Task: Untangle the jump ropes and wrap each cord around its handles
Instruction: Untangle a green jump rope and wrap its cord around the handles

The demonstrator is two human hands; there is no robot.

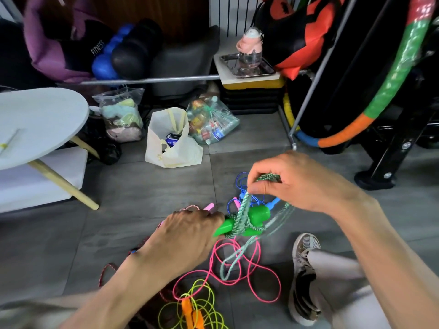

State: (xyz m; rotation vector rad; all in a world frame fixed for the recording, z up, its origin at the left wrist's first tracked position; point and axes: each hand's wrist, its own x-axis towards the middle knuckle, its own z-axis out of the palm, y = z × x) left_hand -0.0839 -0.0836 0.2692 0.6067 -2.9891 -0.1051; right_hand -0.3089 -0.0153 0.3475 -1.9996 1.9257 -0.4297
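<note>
The left hand holds the green handles in a closed grip above the floor. The right hand pinches the green cord, partly wound around them. Pink and yellow ropes lie tangled below.

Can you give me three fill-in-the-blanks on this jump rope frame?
1. The left hand grips the bright ____ plastic handles.
2. The right hand pinches the pale green braided ____.
3. The loose thin neon pink cord lies on the grey ____ floor.

Missing words: green; cord; tiled
</note>
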